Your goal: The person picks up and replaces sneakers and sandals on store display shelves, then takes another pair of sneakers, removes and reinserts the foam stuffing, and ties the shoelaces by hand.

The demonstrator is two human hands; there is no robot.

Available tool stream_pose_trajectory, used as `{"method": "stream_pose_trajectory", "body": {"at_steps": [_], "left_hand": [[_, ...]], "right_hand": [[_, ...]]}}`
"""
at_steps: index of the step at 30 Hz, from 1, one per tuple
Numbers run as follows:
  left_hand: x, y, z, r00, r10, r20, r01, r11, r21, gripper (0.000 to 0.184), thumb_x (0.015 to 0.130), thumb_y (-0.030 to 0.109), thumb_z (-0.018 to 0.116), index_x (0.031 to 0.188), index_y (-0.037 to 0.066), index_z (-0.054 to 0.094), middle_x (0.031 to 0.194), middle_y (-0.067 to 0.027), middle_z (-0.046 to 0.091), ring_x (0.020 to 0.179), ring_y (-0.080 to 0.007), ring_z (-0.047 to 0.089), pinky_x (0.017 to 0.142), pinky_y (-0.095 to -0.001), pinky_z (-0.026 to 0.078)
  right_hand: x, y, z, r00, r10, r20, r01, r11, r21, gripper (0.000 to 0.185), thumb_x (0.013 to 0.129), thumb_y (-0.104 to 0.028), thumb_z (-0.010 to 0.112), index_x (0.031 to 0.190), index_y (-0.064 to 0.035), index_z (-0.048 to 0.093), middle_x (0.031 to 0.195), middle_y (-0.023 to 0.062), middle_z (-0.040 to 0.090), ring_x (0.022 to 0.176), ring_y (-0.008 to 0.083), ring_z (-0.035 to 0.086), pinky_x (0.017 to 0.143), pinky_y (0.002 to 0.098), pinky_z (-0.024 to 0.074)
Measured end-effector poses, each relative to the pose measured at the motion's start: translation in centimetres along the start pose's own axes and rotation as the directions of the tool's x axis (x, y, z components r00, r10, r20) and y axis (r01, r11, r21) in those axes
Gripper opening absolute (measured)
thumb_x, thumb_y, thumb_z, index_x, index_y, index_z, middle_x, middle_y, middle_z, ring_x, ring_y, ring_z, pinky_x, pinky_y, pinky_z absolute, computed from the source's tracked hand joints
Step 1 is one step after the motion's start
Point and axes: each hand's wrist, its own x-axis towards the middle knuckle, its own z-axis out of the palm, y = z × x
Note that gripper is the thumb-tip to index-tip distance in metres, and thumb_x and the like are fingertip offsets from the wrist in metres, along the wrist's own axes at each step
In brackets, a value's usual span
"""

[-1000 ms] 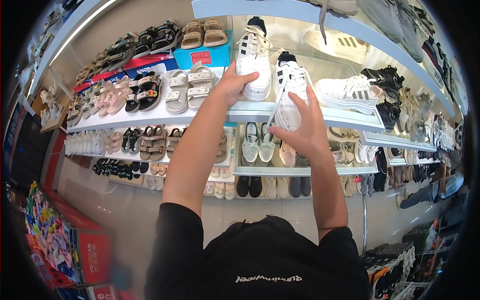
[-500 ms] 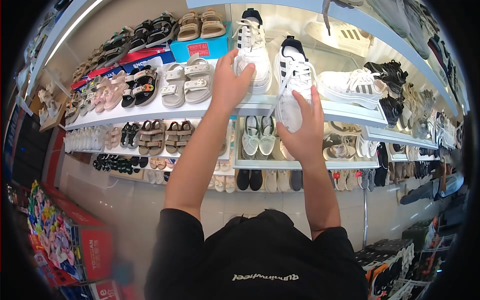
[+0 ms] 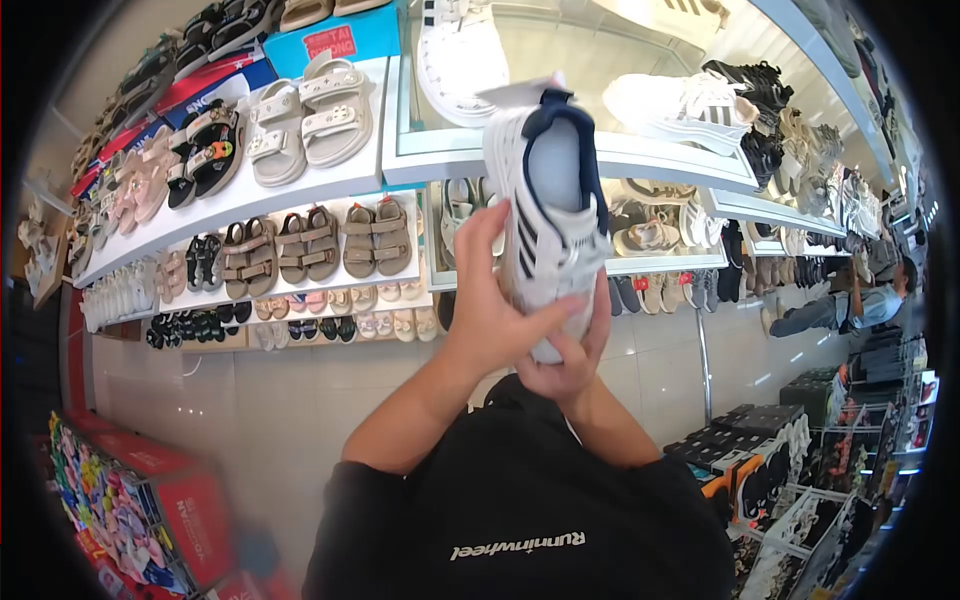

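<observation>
A white sneaker (image 3: 548,215) with dark stripes and a navy lining is held up off the shelf, its heel away from me and its opening facing me. My left hand (image 3: 493,305) wraps the left side of the sneaker, with the thumb across its toe part. On the other side, my right hand (image 3: 572,345) grips the toe end from the right and below. Another white sneaker (image 3: 462,65) stands on the lit glass shelf (image 3: 560,75) beyond. A striped white sneaker (image 3: 688,105) lies sideways on the same shelf, to the right.
Grey sandals (image 3: 335,115) stand on the white shelf (image 3: 300,185) at left, with brown sandals (image 3: 375,238) below. A red bin (image 3: 190,515) of colourful items is at lower left. Shoe boxes (image 3: 740,435) are at lower right. A person (image 3: 850,305) is at far right.
One sneaker has come off the glass shelf toward me and turned, with both my hands now around it. The other stays on the shelf. The view has shifted.
</observation>
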Motion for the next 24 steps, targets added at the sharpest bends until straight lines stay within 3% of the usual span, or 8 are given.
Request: {"method": "stream_pose_trajectory", "body": {"at_steps": [4,7,8,11,15,18,20,24], "left_hand": [[-6.2,-1.2,-2.7,1.000,0.002,0.014,-0.001,0.999,-0.049,0.123,0.067,0.006,0.090,0.161,0.003,0.010,0.156,-0.0146,0.019,0.141,-0.0345,0.042,0.110,-0.0477,0.046],[-9.6,-1.9,-5.6,0.988,-0.155,0.026,0.156,0.949,-0.273,0.125,0.067,0.003,0.089,0.161,0.004,0.007,0.158,-0.0211,0.026,0.143,-0.0352,0.042,0.114,-0.0487,0.042],[-10.6,-2.5,-6.6,0.990,-0.136,0.028,0.139,0.957,-0.254,0.125,0.066,0.003,0.089,0.162,0.005,0.008,0.159,-0.0213,0.026,0.143,-0.0353,0.042,0.115,-0.0490,0.041],[-13.0,-3.8,-8.6,0.995,-0.097,0.028,0.100,0.984,-0.148,0.123,0.065,0.006,0.090,0.162,0.005,0.014,0.163,-0.0202,0.022,0.144,-0.0358,0.040,0.117,-0.0497,0.037],[-16.1,-5.4,-9.8,0.983,-0.181,0.042,0.185,0.971,-0.150,0.118,0.064,0.009,0.092,0.159,0.004,0.023,0.166,-0.0181,0.012,0.144,-0.0359,0.040,0.117,-0.0497,0.037],[-17.9,-6.5,-10.2,0.991,-0.129,0.031,0.130,0.991,-0.031,0.114,0.064,0.008,0.092,0.158,0.005,0.027,0.166,-0.0191,0.013,0.143,-0.0356,0.042,0.115,-0.0500,0.040],[-19.0,-7.0,-10.2,0.976,-0.220,-0.006,0.215,0.959,-0.182,0.115,0.063,0.007,0.093,0.158,0.007,0.026,0.166,-0.0193,0.013,0.143,-0.0361,0.042,0.115,-0.0504,0.041],[-20.4,-7.9,-10.2,0.917,-0.389,-0.090,0.324,0.856,-0.402,0.084,0.067,0.006,0.093,0.133,0.010,0.041,0.166,-0.0195,0.013,0.143,-0.0370,0.041,0.111,-0.0497,0.045]], "right_hand": [[-5.1,-3.3,-1.4,0.989,0.018,0.150,-0.046,0.982,0.185,0.064,0.077,-0.015,0.080,0.133,-0.0081,0.048,0.157,0.0342,0.029,0.146,0.0598,0.027,0.116,0.0673,0.0258],[-7.8,-4.4,-2.8,0.889,0.257,0.380,-0.451,0.642,0.620,0.068,0.083,-0.026,0.074,0.141,-0.0069,0.045,0.158,0.0297,0.033,0.150,0.0543,0.022,0.120,0.0671,0.0155],[-8.2,-4.4,-2.7,0.883,0.233,0.407,-0.444,0.694,0.566,0.074,0.085,-0.030,0.071,0.148,-0.0028,0.044,0.159,0.0271,0.035,0.152,0.0504,0.023,0.122,0.0621,0.0129],[-6.9,-5.6,-1.8,0.736,0.317,0.598,-0.603,0.708,0.367,0.081,0.090,-0.036,0.066,0.154,0.0030,0.035,0.161,0.0274,0.033,0.153,0.0484,0.023,0.123,0.0569,0.0148],[-6.6,-6.7,1.1,0.729,0.411,0.547,-0.680,0.526,0.510,0.084,0.096,-0.042,0.061,0.156,0.0070,0.030,0.163,0.0260,0.031,0.153,0.0404,0.026,0.124,0.0496,0.0173],[-4.2,-7.8,1.5,0.727,0.512,0.457,-0.687,0.534,0.493,0.047,0.103,-0.026,0.056,0.137,0.0063,0.055,0.151,0.0227,0.047,0.143,0.0331,0.041,0.119,0.0444,0.0291],[-3.3,-8.2,1.5,0.706,0.584,0.400,-0.708,0.568,0.421,0.023,0.105,-0.008,0.052,0.113,0.0064,0.068,0.132,0.0188,0.061,0.127,0.0257,0.055,0.109,0.0385,0.0411],[-3.1,-8.1,1.8,0.577,0.555,0.599,-0.796,0.219,0.564,0.021,0.104,-0.006,0.054,0.111,0.0077,0.068,0.115,0.0153,0.069,0.109,0.0217,0.064,0.100,0.0342,0.0465]]}}
